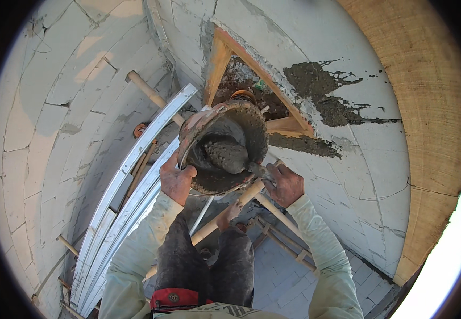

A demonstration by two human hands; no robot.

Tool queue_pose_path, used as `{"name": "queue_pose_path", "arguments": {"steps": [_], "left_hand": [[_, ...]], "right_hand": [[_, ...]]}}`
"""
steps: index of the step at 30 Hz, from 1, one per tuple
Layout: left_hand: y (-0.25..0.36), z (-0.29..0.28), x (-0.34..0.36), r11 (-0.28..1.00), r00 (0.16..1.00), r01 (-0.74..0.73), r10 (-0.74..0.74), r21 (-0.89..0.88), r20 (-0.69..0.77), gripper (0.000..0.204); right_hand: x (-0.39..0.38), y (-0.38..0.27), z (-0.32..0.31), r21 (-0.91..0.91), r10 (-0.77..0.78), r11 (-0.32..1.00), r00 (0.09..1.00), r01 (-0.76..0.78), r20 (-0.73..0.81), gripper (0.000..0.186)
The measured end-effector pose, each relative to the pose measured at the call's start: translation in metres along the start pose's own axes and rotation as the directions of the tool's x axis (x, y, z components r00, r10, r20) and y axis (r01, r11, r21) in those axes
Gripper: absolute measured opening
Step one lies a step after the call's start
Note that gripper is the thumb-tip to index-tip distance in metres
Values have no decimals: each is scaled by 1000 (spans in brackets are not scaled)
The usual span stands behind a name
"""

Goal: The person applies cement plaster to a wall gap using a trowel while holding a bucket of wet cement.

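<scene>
My left hand (176,181) is closed on the near left rim of a mortar-crusted bucket (255,121), thumb over the edge. Wet grey mortar lies inside the tilted bucket. My right hand (283,185) is wrapped round the handle of a trowel (255,169) at the bucket's near right side. A lump of mortar (229,156) sits on the trowel's blade inside the bucket and hides most of the blade. Below the bucket a bamboo pole (209,227) runs diagonally.
Ahead, a wooden-framed opening (262,72) sits in a pale block wall (366,154) with wet mortar smears (315,87) beside it. Long silver metal channels (129,165) stand at the left. A broad wooden board (419,106) curves down the right. More bamboo poles (289,250) cross below.
</scene>
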State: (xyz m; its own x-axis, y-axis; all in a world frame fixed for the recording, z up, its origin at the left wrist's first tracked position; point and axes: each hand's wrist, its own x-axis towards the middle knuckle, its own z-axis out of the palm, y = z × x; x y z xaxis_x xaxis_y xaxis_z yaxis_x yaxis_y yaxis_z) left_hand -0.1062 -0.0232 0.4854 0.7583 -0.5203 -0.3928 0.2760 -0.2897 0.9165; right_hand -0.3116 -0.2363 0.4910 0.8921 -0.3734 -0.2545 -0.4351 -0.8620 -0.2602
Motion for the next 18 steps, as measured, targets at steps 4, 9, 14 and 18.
{"name": "queue_pose_path", "arguments": {"steps": [4, 9, 14, 18], "left_hand": [[-2, -7, 4, 989, 993, -105, 100, -107, -58, 67], [0, -27, 10, 987, 997, -6, -7, -161, -82, 70], [-16, -23, 23, 986, 995, -31, 15, -166, -96, 61], [-16, -38, 22, 995, 993, -31, 19, -99, -119, 65]], "right_hand": [[-2, -12, -49, 89, -51, 995, 999, 50, 10, 52], [24, -7, -96, 275, -211, 941, 977, 198, 19, 47], [80, 35, -143, 499, -41, 852, 928, -161, 369, 41], [61, 41, -181, 274, 36, 961, 975, 27, -221, 33]]}}
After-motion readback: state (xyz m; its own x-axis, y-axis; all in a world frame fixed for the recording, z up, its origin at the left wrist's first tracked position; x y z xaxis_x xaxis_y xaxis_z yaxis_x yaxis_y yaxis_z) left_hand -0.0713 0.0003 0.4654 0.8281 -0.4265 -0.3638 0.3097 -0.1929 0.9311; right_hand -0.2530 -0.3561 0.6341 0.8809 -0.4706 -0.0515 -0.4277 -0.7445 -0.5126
